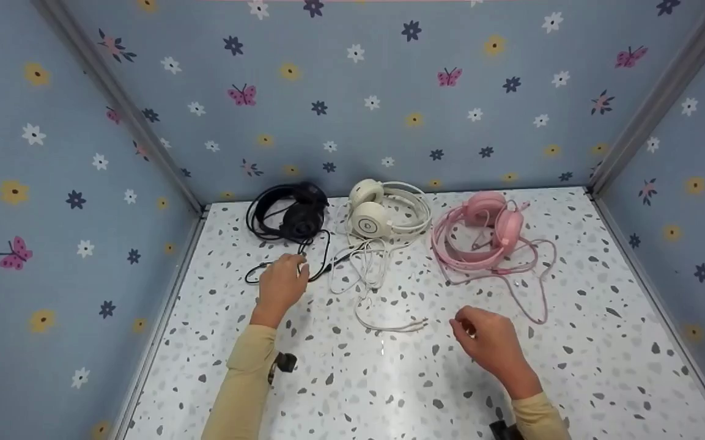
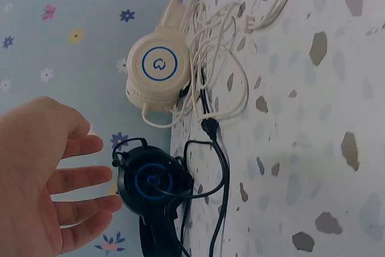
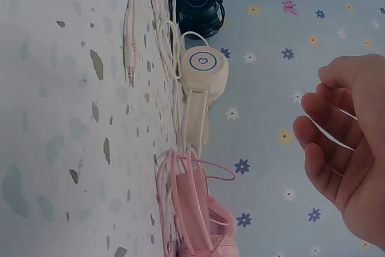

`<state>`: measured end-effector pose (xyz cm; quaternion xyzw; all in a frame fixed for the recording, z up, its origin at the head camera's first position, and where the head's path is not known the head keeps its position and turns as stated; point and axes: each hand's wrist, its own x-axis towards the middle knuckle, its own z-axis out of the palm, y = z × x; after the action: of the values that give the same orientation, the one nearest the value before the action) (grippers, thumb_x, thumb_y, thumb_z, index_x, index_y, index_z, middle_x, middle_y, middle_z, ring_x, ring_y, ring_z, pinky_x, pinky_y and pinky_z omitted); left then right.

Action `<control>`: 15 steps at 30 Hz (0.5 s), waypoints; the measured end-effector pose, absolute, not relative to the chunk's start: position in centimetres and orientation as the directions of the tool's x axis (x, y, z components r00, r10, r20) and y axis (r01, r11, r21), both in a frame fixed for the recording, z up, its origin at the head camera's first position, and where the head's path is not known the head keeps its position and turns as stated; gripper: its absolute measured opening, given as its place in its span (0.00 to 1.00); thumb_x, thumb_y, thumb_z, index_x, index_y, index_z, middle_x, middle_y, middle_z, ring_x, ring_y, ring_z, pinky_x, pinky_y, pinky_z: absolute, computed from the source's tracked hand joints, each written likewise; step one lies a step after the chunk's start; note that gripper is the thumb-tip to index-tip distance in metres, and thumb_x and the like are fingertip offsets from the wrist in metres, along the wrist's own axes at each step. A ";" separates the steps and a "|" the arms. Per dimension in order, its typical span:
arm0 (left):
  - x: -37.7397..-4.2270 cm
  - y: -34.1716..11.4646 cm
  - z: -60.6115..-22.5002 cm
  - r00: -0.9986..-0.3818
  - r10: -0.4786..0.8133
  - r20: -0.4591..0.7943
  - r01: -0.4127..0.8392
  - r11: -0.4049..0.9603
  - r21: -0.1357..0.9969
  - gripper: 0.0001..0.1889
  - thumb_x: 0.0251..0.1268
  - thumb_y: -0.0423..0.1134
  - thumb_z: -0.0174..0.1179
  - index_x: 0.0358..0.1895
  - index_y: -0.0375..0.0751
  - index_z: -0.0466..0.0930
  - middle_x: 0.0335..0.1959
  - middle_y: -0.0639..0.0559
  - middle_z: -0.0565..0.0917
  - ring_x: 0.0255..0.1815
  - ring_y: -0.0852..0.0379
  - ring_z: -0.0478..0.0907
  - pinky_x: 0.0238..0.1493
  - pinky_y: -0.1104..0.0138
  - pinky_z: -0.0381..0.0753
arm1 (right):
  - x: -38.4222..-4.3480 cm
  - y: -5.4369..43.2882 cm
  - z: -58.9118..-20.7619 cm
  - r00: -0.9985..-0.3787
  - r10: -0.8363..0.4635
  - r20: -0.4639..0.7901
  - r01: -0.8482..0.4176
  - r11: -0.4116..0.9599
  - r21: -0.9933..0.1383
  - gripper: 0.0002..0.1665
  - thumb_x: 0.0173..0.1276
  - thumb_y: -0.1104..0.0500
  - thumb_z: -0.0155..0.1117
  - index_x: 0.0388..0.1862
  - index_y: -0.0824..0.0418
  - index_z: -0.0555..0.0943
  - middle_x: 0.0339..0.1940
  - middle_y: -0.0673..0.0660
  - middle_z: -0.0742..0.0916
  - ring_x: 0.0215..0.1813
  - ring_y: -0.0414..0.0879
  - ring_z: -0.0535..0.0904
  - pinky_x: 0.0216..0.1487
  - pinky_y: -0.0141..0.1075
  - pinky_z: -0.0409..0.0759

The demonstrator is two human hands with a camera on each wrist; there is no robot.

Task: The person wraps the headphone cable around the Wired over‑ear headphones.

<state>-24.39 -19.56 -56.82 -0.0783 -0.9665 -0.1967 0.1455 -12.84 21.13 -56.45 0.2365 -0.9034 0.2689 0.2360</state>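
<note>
My left hand (image 1: 283, 282) hovers or rests just over the black cable (image 1: 328, 269), and I cannot tell whether the fingertips touch it. In the left wrist view its fingers stand a little apart, gently bent, with empty space between them. At twelve o'clock from that hand, near the back wall (image 1: 389, 67), lie the black headphones (image 1: 301, 221), part of their cable looped below the nearer ear cup. The rest of the cable runs off toward two o'clock, into the loops of the white cable (image 1: 389, 330). Farther out at two o'clock sit the white headphones (image 1: 370, 220), one ear cup facing me, between the black pair and the pink headphones (image 1: 509, 229). My right hand (image 1: 494, 339) is held with its fingers loosely curled, gripping nothing; the pink pair is at its twelve o'clock, the pink cable (image 1: 543, 293) trailing down at its one o'clock. At the right hand's nine o'clock, near but apart from the fingertips, two white plugs (image 3: 129, 55) lie side by side on the speckled table (image 1: 425, 379). My yellowish sleeves (image 1: 245, 366) come in from seven and five o'clock.
</note>
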 end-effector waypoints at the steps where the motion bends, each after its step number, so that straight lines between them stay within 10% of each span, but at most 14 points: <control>1: -24.9 -20.0 -56.9 -0.953 0.078 0.294 0.188 0.910 0.369 0.10 0.67 0.41 0.60 0.45 0.41 0.84 0.43 0.44 0.83 0.35 0.45 0.81 0.30 0.52 0.79 | -12.6 21.0 -56.6 -0.785 -0.302 0.542 -0.551 0.741 -0.385 0.09 0.58 0.61 0.71 0.27 0.50 0.79 0.21 0.41 0.79 0.22 0.33 0.73 0.23 0.31 0.73; 15: -30.5 -22.5 -57.0 -0.986 0.020 0.164 0.085 0.915 0.394 0.21 0.70 0.41 0.55 0.63 0.38 0.72 0.60 0.36 0.70 0.53 0.36 0.73 0.44 0.45 0.77 | -11.1 20.6 -58.3 -0.859 -0.307 0.410 -0.487 0.738 -0.468 0.12 0.58 0.63 0.73 0.27 0.48 0.79 0.19 0.35 0.75 0.20 0.29 0.67 0.21 0.29 0.70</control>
<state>-30.49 -22.53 -57.05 -0.0269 -0.9754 -0.2040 0.0786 -11.12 20.56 -58.27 0.2158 -0.9191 0.2909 0.1549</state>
